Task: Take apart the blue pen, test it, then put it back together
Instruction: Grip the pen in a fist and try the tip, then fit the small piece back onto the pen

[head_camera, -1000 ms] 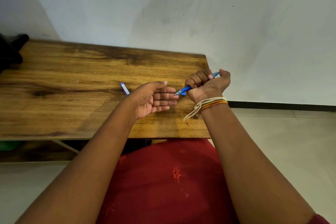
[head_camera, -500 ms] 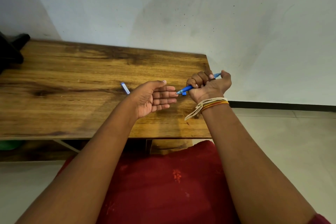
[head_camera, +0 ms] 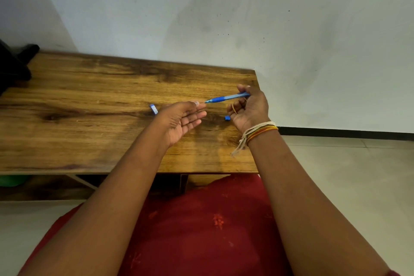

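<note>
Entry, read left to right across the frame. Far left edge: a dark object (head_camera: 13, 63) on the wooden table (head_camera: 89, 101), too cropped to identify; below the tabletop at lower left, a green item (head_camera: 13, 180), partly hidden. Centre left of the table: a small blue pen part with a pale label (head_camera: 153, 109), lying flat just beside the back of the left hand, probably the cap, though too small to be sure. Centre: left hand (head_camera: 179, 120), palm up, fingers spread and holding nothing, its fingertip (head_camera: 196, 103) at or touching the tip of the pen. Right of centre: blue pen (head_camera: 226, 97), held off the table, near level, tip pointing left; translucent blue barrel with a darker blue grip section toward the tip, slim, rigid and light by the look of it. Below the pen, a small blue piece (head_camera: 227, 118) lies on the wood just beside the right hand. Right hand (head_camera: 248, 110) pinches the rear end of the pen between thumb and fingers, the lower fingers loosely curled; thread bands (head_camera: 259, 130) at the wrist. Step in hand, as judged: the test, with the tip offered to the skin of the left hand to see whether it marks; no ink line can be made out. Loose parts on the table suggest reassembly remains. Next move likely calls for light pressure with a short drag of the tip, then collecting both loose pieces to refit them.
</note>
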The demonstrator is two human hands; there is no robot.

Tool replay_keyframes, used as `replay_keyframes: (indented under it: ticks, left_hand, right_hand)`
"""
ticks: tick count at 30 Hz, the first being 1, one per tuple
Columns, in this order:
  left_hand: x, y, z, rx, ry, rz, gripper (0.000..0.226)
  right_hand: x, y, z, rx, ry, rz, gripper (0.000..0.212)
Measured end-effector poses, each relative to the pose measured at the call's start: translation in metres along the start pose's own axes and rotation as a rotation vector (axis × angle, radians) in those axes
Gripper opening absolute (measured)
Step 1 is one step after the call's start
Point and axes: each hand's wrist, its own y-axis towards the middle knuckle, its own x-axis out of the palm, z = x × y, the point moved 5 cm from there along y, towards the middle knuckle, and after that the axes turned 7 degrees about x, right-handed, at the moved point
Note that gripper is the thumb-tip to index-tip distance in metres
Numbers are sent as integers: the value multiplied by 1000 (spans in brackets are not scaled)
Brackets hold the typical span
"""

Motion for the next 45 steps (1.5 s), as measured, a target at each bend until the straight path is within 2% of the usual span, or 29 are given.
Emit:
replay_keyframes:
  ticks: [4, 7, 12, 15, 18, 22, 24, 29, 34, 39, 42, 45]
  left_hand:
    - [-12, 2, 6, 47, -1, 124, 18]
    - [-26, 5, 13, 132, 120, 217, 19]
    - [-42, 7, 22, 239, 414, 356, 13]
    - [-58, 4, 31, 307, 713, 479, 15]
    - [-74, 1, 38, 274, 863, 553, 19]
    - [-88, 1, 40, 218, 922, 567, 18]
    - [-91, 1, 39, 203, 967, 554, 10]
    - [-90, 1, 37, 244, 1102, 540, 34]
    - [-83, 1, 33, 317, 1257, 560, 30]
    - [-84, 2, 35, 282, 1185, 563, 25]
    - [-81, 4, 30, 140, 776, 491, 26]
    - [-66, 7, 20, -16, 358, 321, 18]
  right_hand:
    - [3, 1, 3, -31, -17, -19, 9]
    - [10, 0, 7, -179, -308, 14, 6]
    - [16, 3, 16, -418, -762, 127, 8]
    - [21, 0, 20, -557, -879, 197, 10]
    - [26, -4, 25, -646, -989, 213, 14]
    - [31, -7, 33, -681, -1106, 233, 14]
    - [34, -8, 36, -673, -1162, 247, 15]
    - [41, -9, 44, -632, -1281, 241, 17]
    - [46, -6, 50, -627, -1306, 186, 16]
    - [36, 2, 29, -605, -1213, 236, 13]
    - [23, 8, 14, -576, -1210, 278, 12]
    - [13, 14, 7, -514, -1216, 280, 12]
